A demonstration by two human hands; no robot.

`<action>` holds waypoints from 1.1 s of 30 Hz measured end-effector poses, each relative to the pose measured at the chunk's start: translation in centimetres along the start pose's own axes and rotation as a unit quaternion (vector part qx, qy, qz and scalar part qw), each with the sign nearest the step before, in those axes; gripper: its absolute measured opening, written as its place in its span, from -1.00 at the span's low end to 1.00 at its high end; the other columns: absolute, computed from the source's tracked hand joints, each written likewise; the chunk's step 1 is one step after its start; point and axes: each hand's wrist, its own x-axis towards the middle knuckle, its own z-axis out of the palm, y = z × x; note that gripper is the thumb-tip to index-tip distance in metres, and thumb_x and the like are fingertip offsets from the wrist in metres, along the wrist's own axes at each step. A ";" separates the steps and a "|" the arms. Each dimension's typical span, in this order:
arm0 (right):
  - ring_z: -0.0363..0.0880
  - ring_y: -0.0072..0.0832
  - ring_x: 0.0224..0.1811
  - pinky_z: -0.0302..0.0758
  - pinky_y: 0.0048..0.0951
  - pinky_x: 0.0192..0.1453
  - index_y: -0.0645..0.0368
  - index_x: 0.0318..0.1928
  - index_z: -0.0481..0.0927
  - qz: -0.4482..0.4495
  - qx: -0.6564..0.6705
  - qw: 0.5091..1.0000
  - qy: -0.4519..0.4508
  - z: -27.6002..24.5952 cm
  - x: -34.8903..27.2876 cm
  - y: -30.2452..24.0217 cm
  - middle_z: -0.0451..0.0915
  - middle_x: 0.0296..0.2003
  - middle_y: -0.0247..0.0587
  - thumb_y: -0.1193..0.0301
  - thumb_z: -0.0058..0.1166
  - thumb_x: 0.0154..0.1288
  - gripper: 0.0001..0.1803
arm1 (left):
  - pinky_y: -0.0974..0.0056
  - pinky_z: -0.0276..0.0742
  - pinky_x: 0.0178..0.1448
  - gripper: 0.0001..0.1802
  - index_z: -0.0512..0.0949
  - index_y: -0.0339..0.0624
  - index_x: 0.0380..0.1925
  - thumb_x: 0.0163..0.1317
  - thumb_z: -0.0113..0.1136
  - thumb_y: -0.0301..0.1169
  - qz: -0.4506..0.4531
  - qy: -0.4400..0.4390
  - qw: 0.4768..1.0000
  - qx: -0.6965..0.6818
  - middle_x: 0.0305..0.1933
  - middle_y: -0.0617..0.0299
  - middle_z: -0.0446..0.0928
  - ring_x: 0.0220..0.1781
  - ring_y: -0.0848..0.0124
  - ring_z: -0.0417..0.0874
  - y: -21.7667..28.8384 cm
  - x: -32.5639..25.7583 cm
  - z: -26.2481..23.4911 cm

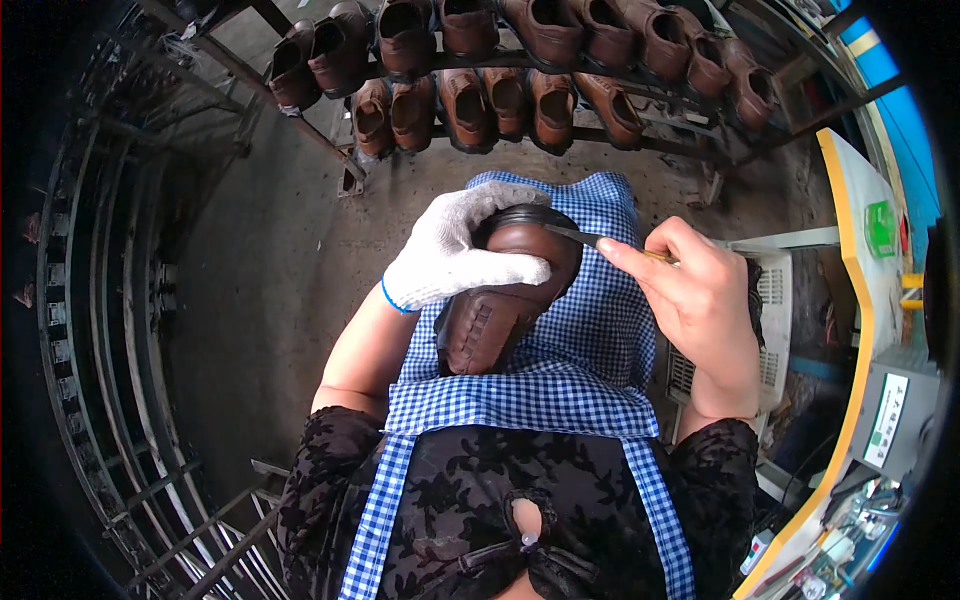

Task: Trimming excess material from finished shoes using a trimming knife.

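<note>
A dark brown leather shoe point(525, 243) with a black sole lies over my lap, on a blue-and-white checked apron point(610, 310). Its toe points away from me. My left hand point(465, 245), in a white knit glove with a blue cuff edge, wraps round the toe end from the left. Bare, my right hand point(695, 285) pinches a slim knife-like blade point(575, 236) with a brownish handle. The blade's tip meets the edge where the shoe's upper joins the sole. Most of the handle is hidden in my fingers.
Ahead stands a metal rack point(690, 145) with two rows of brown shoes point(465, 105). On the right are a yellow-edged table point(850, 220), a grey box point(895, 410) and a pale plastic crate point(775, 330). Metal rails point(130, 330) run along the left.
</note>
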 end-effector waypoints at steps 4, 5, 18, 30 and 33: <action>0.50 -0.38 -0.56 0.41 -0.36 -0.50 -0.07 -0.12 0.75 0.028 0.021 0.999 -0.016 -0.5 -0.6 0.6 0.38 -0.52 -0.27 0.60 0.24 0.01 -0.61 | 0.22 0.54 0.17 -0.27 0.58 -0.29 0.03 -0.14 0.58 -0.14 0.008 0.004 1.000 -0.018 -0.06 0.07 0.63 -0.02 0.28 0.67 0.0 -0.2 0.0; 0.50 -0.38 -0.56 0.40 -0.36 -0.50 -0.06 -0.12 0.74 0.041 0.040 0.998 -0.022 -0.5 -0.7 0.7 0.38 -0.53 -0.25 0.58 0.24 0.03 -0.63 | 0.21 0.52 0.20 -0.24 0.57 -0.31 0.05 -0.20 0.61 -0.20 -0.018 -0.001 0.999 -0.033 -0.03 0.08 0.62 0.02 0.29 0.65 0.2 -0.2 -0.1; 0.53 -0.38 -0.52 0.42 -0.40 -0.48 0.07 -0.04 0.67 0.029 0.152 0.988 0.012 1.0 0.4 2.2 0.47 -0.47 -0.24 0.50 0.27 0.14 -0.68 | 0.22 0.54 0.17 -0.24 0.58 -0.32 0.03 -0.17 0.59 -0.13 -0.007 -0.013 1.000 -0.016 -0.04 0.03 0.63 -0.01 0.28 0.66 0.2 0.1 0.3; 0.58 -0.47 -0.48 0.54 -0.48 -0.47 0.16 -0.34 0.62 -0.216 -0.045 0.969 -0.108 -0.6 3.4 1.3 0.50 -0.42 -0.35 0.49 0.15 0.05 -0.89 | 0.25 0.56 0.11 -0.29 0.58 -0.27 0.03 -0.10 0.55 -0.10 0.029 -0.086 0.996 -0.022 -0.07 0.08 0.64 -0.04 0.29 0.67 0.0 1.0 1.4; 0.60 -0.47 -0.44 0.57 -0.49 -0.43 0.20 -0.36 0.60 -0.245 -0.087 0.947 -0.191 -1.7 4.5 0.5 0.50 -0.44 -0.33 0.46 0.11 0.07 -0.89 | 0.25 0.57 0.08 -0.32 0.58 -0.26 0.02 -0.08 0.54 -0.11 0.055 -0.095 0.994 0.006 -0.10 0.09 0.65 -0.08 0.30 0.68 -0.2 1.2 2.1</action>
